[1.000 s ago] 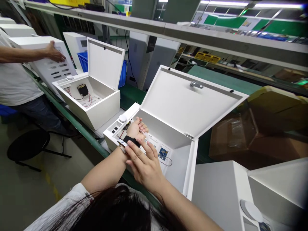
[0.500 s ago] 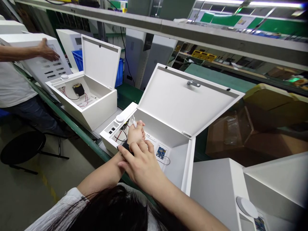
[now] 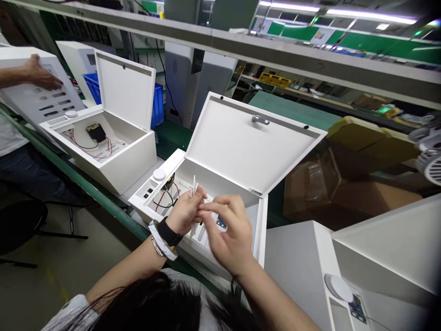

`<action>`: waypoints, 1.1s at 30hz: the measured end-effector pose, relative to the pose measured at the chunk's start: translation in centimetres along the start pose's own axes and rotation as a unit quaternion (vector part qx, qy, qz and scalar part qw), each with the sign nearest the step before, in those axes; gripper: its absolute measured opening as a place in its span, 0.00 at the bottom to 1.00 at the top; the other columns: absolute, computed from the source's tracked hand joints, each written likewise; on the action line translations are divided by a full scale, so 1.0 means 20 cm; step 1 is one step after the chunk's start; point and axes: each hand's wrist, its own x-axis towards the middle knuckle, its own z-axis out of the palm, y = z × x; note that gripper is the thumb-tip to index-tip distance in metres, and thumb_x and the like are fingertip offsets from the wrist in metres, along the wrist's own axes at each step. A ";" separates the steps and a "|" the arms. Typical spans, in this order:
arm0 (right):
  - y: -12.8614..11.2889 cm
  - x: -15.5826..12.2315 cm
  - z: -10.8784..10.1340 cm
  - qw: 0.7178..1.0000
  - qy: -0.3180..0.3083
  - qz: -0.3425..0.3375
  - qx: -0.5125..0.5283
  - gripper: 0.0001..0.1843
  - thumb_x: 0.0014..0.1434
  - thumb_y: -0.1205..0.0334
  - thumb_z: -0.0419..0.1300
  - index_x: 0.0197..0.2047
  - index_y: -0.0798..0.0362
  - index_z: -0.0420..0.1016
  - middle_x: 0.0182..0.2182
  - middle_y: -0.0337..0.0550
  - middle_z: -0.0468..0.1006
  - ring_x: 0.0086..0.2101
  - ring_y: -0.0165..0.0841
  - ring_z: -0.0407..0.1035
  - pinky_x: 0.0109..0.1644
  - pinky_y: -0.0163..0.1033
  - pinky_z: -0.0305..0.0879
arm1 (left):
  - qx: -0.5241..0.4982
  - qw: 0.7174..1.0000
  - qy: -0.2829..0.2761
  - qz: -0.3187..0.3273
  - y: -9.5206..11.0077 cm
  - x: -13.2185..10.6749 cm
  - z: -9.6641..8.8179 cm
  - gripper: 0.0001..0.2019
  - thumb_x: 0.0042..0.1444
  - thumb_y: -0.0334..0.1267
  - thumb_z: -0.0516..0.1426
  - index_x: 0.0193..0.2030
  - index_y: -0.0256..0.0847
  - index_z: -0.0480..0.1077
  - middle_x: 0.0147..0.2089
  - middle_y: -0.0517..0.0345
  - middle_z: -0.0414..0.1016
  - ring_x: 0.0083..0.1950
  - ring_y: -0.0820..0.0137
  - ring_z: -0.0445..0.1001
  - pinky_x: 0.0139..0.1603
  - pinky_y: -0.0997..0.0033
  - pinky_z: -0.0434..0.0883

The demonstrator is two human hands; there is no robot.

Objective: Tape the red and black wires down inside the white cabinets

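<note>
My left hand (image 3: 186,212) is closed around several thin white strips (image 3: 195,184), which look like cable ties; their ends stick out above and below the fingers. My right hand (image 3: 231,232) meets it, thumb and fingertips pinched together at the left fingertips; whatever is between them is hidden. Both hands are over the near side of an open white metal box (image 3: 264,230). Inside it, a black module (image 3: 168,181) with red and black wires sits at the left, and a blue circuit board (image 3: 221,222) is partly hidden behind my right hand.
The box's raised lid (image 3: 255,142) carries a lock. A second open white box (image 3: 134,156) stands to the left, another white box (image 3: 292,257) to the right. A co-worker's hand (image 3: 41,73) touches a slotted white panel. Cardboard cartons (image 3: 372,197) lie behind; a rail (image 3: 220,39) crosses overhead.
My right hand has left my left wrist and moved to the left fingertips. My left hand has drawn back toward me with the strips. The view has shifted slightly right.
</note>
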 end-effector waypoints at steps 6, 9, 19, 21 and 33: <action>0.23 0.07 0.00 0.977 -0.030 0.194 0.089 0.11 0.60 0.57 0.60 0.43 0.50 0.79 0.36 0.43 0.77 0.36 0.33 0.70 0.44 0.41 0.66 | -0.180 0.971 -0.133 -0.088 0.05 -0.01 -0.08 0.21 0.61 0.61 0.43 0.35 0.43 0.57 0.21 0.71 0.46 0.17 0.79 0.43 0.16 0.80 0.45; 0.29 0.09 0.05 0.938 -0.109 0.254 0.211 0.13 0.56 0.55 0.63 0.42 0.53 0.79 0.32 0.42 0.79 0.33 0.32 0.71 0.43 0.41 0.67 | -0.196 0.958 -0.172 -0.118 0.04 -0.05 -0.11 0.19 0.61 0.58 0.48 0.35 0.42 0.59 0.21 0.70 0.49 0.17 0.81 0.45 0.16 0.81 0.45; 0.30 0.16 0.14 0.865 -0.222 0.305 0.331 0.14 0.48 0.54 0.70 0.33 0.55 0.78 0.26 0.42 0.78 0.29 0.31 0.72 0.37 0.39 0.69 | -0.194 0.956 -0.169 -0.138 0.00 -0.01 -0.26 0.19 0.61 0.56 0.51 0.33 0.40 0.59 0.22 0.69 0.52 0.17 0.83 0.44 0.16 0.82 0.43; 0.30 0.18 0.17 0.860 -0.223 0.310 0.338 0.14 0.47 0.54 0.70 0.30 0.55 0.77 0.25 0.41 0.77 0.28 0.30 0.71 0.36 0.38 0.69 | -0.193 0.957 -0.167 -0.140 0.00 0.01 -0.27 0.19 0.61 0.56 0.51 0.34 0.39 0.60 0.22 0.69 0.52 0.18 0.83 0.45 0.16 0.82 0.44; 0.37 0.30 0.17 0.941 -0.230 0.185 0.167 0.05 0.57 0.63 0.61 0.35 0.52 0.79 0.35 0.43 0.78 0.35 0.31 0.72 0.40 0.37 0.68 | -0.186 0.963 -0.132 -0.142 0.00 0.12 -0.38 0.15 0.61 0.49 0.54 0.36 0.36 0.64 0.20 0.70 0.51 0.17 0.83 0.44 0.16 0.81 0.43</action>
